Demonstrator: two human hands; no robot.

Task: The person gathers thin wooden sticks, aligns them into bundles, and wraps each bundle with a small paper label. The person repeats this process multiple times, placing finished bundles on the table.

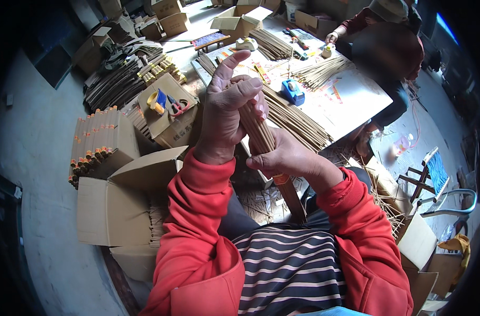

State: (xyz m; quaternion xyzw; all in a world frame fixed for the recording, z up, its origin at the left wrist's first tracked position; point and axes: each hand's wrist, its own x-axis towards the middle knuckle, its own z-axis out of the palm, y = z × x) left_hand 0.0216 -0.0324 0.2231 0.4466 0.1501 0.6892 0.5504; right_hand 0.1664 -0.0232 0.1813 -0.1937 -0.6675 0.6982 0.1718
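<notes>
A bundle of thin brown incense sticks (259,134) slants before my chest, with an orange-red band (281,179) round its lower part. My left hand (224,108) is wrapped round the upper end, its index finger pointing up and away from the sticks. Below it, my right hand (295,154) grips the middle of the bundle, thumb across the front. The lower end reaches down toward my lap. Just beyond my hands, loose brown sticks (298,116) lie along the near edge of the white table (350,108), beside a blue tape dispenser (293,92).
At left, an open carton (95,210) holds sticks, near scissors (178,107) on a closed box (171,126). Banded bundles (95,139) are stacked farther left. Across the table a person (356,31) sits. A blue folding stool (432,171) and bottle (402,144) stand right.
</notes>
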